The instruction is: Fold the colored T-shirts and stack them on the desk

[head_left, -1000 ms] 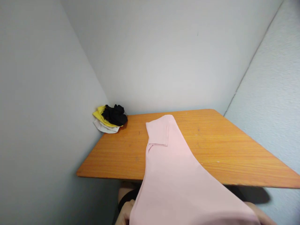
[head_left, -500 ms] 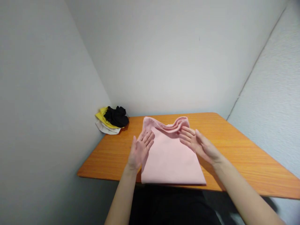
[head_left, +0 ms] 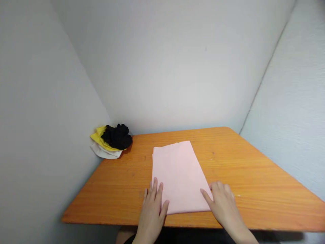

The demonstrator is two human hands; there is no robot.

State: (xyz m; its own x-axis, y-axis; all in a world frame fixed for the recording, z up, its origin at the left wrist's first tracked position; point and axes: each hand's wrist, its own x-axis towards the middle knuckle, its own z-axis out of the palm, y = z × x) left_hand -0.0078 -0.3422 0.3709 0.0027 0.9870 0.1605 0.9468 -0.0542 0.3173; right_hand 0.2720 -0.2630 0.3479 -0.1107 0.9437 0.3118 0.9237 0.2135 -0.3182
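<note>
A folded pink cloth (head_left: pixel 179 173) lies flat on the wooden table, narrower at its far end than at its near end. My left hand (head_left: pixel 152 208) rests palm down over the cloth's near left corner, its fingers stretched out and apart. At the near right corner, my right hand (head_left: pixel 223 203) has its thumb on top of the cloth and its other fingers curled at the side edge. Those fingertips are partly hidden, and the corner appears to be held between them and the thumb.
At the table's (head_left: pixel 106 200) far left, a crumpled black cloth (head_left: pixel 118 136) lies on a yellow cloth (head_left: pixel 99 138), with a white cloth (head_left: pixel 108 154) beneath. A back wall (head_left: pixel 172 67) and side walls border the table.
Both hands have come down from above the cloth to its near corners. The bunched far end of the cloth now lies flat, and the cloth looks narrower. The view has shifted slightly.
</note>
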